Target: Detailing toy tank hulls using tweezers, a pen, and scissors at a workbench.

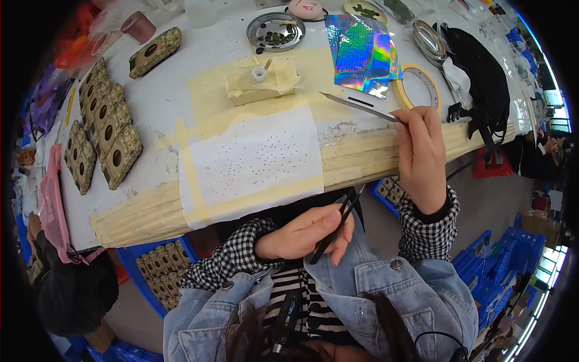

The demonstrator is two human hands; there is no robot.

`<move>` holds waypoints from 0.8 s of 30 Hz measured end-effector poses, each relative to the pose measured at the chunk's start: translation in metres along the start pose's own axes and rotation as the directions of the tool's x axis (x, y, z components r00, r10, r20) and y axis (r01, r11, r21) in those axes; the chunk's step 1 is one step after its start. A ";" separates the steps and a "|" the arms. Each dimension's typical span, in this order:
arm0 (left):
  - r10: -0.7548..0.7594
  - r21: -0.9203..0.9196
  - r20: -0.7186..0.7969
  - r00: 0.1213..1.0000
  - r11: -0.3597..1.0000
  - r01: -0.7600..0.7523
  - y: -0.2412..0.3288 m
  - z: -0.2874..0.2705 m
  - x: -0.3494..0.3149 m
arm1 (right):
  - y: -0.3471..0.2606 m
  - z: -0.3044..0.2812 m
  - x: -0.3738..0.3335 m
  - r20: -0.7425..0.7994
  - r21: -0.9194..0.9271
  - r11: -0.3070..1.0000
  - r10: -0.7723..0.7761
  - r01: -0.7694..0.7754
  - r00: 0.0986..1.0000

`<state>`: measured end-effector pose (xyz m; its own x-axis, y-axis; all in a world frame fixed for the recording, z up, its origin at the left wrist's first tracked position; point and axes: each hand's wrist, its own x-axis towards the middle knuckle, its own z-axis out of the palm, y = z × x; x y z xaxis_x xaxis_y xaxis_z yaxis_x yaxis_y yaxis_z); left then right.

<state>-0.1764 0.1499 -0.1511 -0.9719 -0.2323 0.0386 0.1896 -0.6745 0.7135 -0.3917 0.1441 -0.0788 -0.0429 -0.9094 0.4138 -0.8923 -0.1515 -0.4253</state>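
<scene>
My right hand (425, 160) is raised over the table edge, fingers closed on a slim silver tool with a pointed tip (362, 107); its exact kind is unclear. Below the edge, close to my body, my left hand (301, 234) is closed around black tweezers (335, 232), tips pointing up and away. On the table lies a white sheet (202, 142) scattered with many tiny dark and shiny specks, held by yellowish tape. Behind it stands a tape-wrapped block (259, 93) carrying a small white cup (259, 73).
Several camouflage-patterned pieces with oval holes (111, 130) lie at left, near a pink basket (53, 205). Farther back are a round metal tray (276, 32), iridescent sheets (362, 54), a tape roll (417, 87) and a black bag (479, 72). Blue crates (136, 265) stand below.
</scene>
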 end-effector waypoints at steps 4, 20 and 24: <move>0.017 -0.012 -0.038 0.999 1.000 -0.017 -0.001 0.000 0.001 | 0.010 -0.008 -0.014 -0.019 0.351 0.913 0.227 -0.207 0.974; -0.055 -0.092 -0.068 0.996 0.995 0.048 -0.014 -0.002 0.002 | 0.021 -0.031 -0.069 0.363 0.007 0.998 0.057 -0.064 0.930; -0.058 -0.115 -0.070 0.996 0.992 0.050 -0.014 -0.001 0.002 | 0.015 -0.030 -0.065 0.432 0.018 0.999 0.036 -0.048 0.901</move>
<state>-0.1811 0.1581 -0.1614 -0.9691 -0.2414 -0.0518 0.1559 -0.7611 0.6297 -0.4160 0.2128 -0.0886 0.1238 -0.9923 0.0097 -0.8811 -0.1144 -0.4589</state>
